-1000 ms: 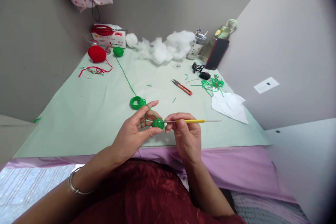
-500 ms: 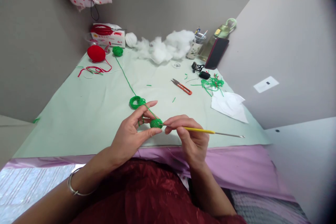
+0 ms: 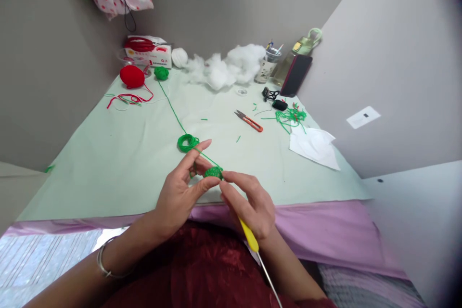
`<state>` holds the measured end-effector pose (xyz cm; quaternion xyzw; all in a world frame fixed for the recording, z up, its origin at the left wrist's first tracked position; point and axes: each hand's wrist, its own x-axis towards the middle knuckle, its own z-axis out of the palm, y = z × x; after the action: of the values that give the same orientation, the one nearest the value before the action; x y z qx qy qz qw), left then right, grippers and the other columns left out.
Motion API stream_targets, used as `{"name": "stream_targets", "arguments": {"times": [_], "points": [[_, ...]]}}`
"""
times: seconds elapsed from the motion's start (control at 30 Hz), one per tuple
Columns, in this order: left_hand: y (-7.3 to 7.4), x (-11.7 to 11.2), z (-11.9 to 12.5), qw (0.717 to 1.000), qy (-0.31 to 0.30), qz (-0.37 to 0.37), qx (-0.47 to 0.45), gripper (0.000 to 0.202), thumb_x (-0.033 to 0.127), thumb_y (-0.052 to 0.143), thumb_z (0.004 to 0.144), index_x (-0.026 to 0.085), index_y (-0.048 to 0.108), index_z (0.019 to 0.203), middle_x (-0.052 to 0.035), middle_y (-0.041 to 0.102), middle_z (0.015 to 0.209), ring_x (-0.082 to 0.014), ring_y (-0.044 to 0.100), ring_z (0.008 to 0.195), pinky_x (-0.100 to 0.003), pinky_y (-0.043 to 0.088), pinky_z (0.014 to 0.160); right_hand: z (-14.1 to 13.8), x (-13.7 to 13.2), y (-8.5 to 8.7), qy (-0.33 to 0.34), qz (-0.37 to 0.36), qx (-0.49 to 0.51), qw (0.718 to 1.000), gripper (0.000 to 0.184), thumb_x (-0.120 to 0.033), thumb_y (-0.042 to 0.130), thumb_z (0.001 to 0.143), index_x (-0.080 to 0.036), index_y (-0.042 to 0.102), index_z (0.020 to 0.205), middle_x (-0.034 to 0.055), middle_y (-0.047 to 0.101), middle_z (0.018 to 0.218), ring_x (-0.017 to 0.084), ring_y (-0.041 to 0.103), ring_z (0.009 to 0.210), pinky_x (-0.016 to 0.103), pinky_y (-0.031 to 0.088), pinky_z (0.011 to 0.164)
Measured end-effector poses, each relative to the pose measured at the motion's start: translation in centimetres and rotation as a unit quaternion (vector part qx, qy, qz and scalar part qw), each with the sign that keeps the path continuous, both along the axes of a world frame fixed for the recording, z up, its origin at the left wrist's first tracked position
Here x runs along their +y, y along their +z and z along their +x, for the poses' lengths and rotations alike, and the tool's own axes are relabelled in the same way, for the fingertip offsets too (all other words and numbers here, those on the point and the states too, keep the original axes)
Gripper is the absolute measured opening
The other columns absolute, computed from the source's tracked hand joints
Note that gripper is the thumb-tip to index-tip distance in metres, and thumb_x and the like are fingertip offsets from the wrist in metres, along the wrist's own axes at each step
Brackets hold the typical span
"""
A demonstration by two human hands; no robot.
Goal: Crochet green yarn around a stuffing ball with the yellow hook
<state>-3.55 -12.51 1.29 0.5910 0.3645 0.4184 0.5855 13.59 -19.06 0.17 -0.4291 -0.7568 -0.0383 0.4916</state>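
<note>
Green crocheted yarn piece (image 3: 213, 172), small and rounded, right there above the pale green cloth-covered table (image 3: 126, 173): stitches built up, apparently unfinished, thin green strand (image 3: 209, 158) trailing back to a looped green yarn coil (image 3: 186, 143). Pinched in the left hand (image 3: 178, 190); yellow-handled metal crochet hook (image 3: 249, 236) gripped in the half-curled right hand (image 3: 252, 204), fingertips up against the stitches.

The tabletop (image 3: 126, 163) is evenly lit by soft light, with faint shadows cast. A patch (image 3: 110, 236) below its near edge, leftward, is washed out; the wall (image 3: 407, 62) past its right edge is stretched and blurred into darkness.
</note>
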Motion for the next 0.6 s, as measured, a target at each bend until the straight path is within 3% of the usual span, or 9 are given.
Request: {"name": "stream_targets", "arguments": {"times": [0.2,0.27,0.33,0.47,0.6], "points": [[0.1,-0.9,0.4,0.996,-0.008,-0.073,-0.056,0.059,0.042,0.071,0.092,0.028,0.054,0.147,-0.0006,0.061,0.098,-0.0159,0.059,0.088,-0.028,0.051,0.085,-0.4,0.1,-0.6,-0.078,0.057,-0.062,0.993,0.051,-0.006,0.071,0.087,-0.037,0.069,0.128,0.0054,0.077,0.103,0.023,0.076,0.092,0.036,0.066,0.082],[0.3,-0.8,0.6,0.981,-0.028,-0.152,-0.115,0.061,0.040,0.077,0.087,0.029,0.057,0.144,0.0005,0.059,0.096,-0.0137,0.057,0.086,-0.025,0.050,0.083,-0.4,0.2,-0.9,-0.072,0.074,-0.047,0.993,0.054,-0.005,0.072,0.086,-0.035,0.069,0.131,0.0063,0.076,0.102,0.024,0.075,0.092,0.036,0.066,0.080],[0.5,-0.7,0.7,0.948,-0.071,-0.252,-0.179,0.065,0.039,0.084,0.080,0.028,0.061,0.140,0.0013,0.058,0.094,-0.0114,0.055,0.084,-0.021,0.048,0.081,-0.3,0.2,-1.0,-0.059,0.083,-0.031,0.994,0.055,-0.005,0.073,0.085,-0.034,0.069,0.132,0.0067,0.076,0.104,0.024,0.075,0.094,0.036,0.066,0.077],[0.5,-0.3,0.5,0.890,-0.160,-0.359,-0.232,0.075,0.044,0.091,0.070,0.025,0.065,0.138,-0.0019,0.064,0.097,-0.0125,0.057,0.084,-0.023,0.049,0.083,-0.4,0.3,-1.1,-0.023,0.044,0.068,0.996,0.048,-0.011,0.068,0.090,-0.039,0.070,0.129,0.0045,0.075,0.105,0.022,0.074,0.091,0.035,0.064,0.069],[0.2,-0.1,0.4,0.889,-0.175,-0.359,-0.223,0.081,0.042,0.093,0.067,0.026,0.063,0.140,-0.0034,0.066,0.104,-0.0136,0.058,0.086,-0.025,0.048,0.084,-0.7,0.4,-0.8,0.022,-0.026,0.231,0.972,0.038,-0.015,0.063,0.096,-0.041,0.074,0.122,0.0022,0.076,0.105,0.018,0.073,0.088,0.033,0.061,0.072]]}}
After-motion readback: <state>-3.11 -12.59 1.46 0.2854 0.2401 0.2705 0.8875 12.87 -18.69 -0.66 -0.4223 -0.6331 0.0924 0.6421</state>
